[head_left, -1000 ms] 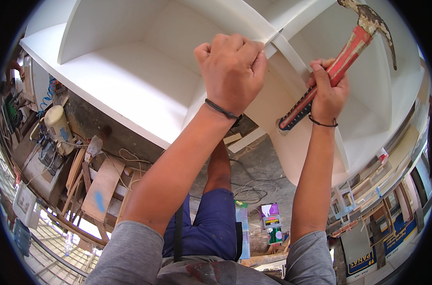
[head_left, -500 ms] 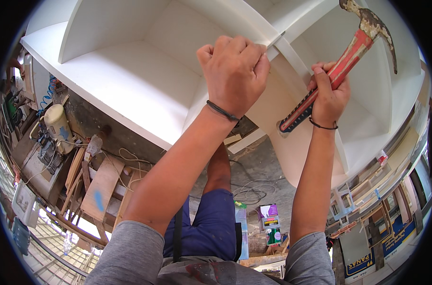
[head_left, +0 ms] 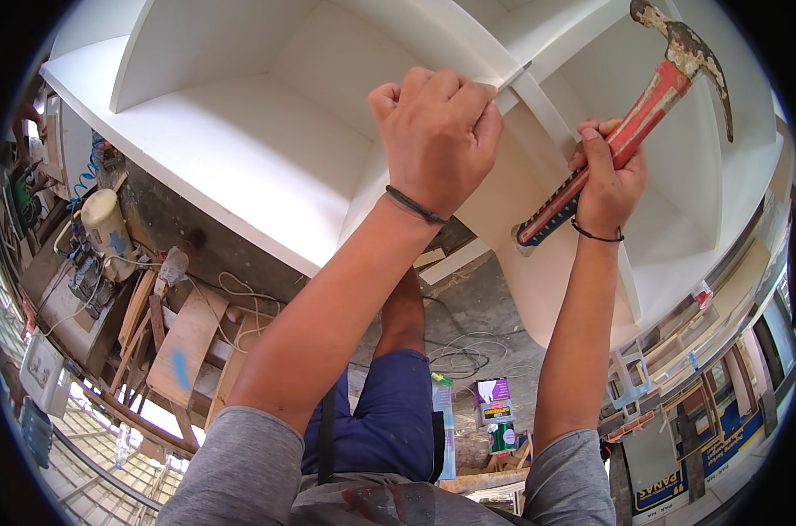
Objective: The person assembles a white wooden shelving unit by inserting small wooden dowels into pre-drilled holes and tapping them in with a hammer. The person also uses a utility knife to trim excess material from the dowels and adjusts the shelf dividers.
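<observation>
My right hand is wrapped round the red and black handle of a claw hammer. Its worn, paint-spotted head points up and to the right, above the cabinet. My left hand is a fist, back of the hand up, at the edge where the white panels meet. From its far side a thin, flat metal blade sticks out along the joint; the rest of that tool is hidden in the fist. Both hands are over the white cabinet, which has several open compartments.
Below the cabinet's rounded white panel, cables lie on the grey floor. A cream-coloured machine and wood offcuts are at the left. Cans and boxes stand by my legs. Boards and frames lean at the right.
My left fist has shifted very slightly to the right along the panel joint. The hammer has barely moved, and the grip of both hands is the same.
</observation>
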`<state>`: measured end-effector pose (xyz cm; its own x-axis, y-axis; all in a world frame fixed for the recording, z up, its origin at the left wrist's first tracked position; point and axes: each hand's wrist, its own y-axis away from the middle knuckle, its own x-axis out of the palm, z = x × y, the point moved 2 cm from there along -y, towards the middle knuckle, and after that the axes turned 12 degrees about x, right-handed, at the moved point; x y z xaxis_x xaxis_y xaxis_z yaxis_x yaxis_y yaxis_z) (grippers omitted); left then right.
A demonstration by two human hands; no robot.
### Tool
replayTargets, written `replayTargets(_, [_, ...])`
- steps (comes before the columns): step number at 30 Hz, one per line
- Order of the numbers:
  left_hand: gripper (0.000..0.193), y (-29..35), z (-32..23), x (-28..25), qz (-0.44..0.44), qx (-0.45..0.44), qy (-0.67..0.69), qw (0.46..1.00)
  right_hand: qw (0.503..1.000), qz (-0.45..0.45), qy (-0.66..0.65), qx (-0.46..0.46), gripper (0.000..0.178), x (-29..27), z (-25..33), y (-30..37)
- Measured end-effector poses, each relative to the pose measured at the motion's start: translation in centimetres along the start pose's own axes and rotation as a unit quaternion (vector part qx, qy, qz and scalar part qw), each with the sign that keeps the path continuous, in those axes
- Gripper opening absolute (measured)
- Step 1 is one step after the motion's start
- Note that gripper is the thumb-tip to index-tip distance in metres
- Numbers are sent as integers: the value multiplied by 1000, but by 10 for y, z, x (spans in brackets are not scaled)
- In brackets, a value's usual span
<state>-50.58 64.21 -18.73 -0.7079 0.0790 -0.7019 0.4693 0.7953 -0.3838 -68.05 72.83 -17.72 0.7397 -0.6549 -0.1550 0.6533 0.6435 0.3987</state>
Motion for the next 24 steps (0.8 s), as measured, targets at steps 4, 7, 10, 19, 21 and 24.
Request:
replayTargets(4, [9, 0, -2, -2, 18, -5, 0, 1000, 1000, 2, -6, 3, 9, 0, 1, 2])
replayTargets(7, [9, -1, -1, -1, 11, -2, 5, 1000, 1000, 7, -1, 8, 9, 1, 7, 5])
replayTargets(10, [7, 0, -1, 0, -6, 1, 10, 1000, 1000, 19, 8, 17, 9, 1, 15, 15])
replayTargets(19, [9, 1, -1, -2, 7, 0, -2, 1000, 996, 74, 49, -15, 21, -10, 39, 77])
replayTargets(21, [9, 1, -2, -1, 6, 0, -4, 1000, 993, 79, 90, -16, 36, -16, 37, 87])
replayTargets(24, [8, 1, -1, 0, 9, 2, -5, 1000, 988, 84, 130, 23, 38, -17, 41, 94])
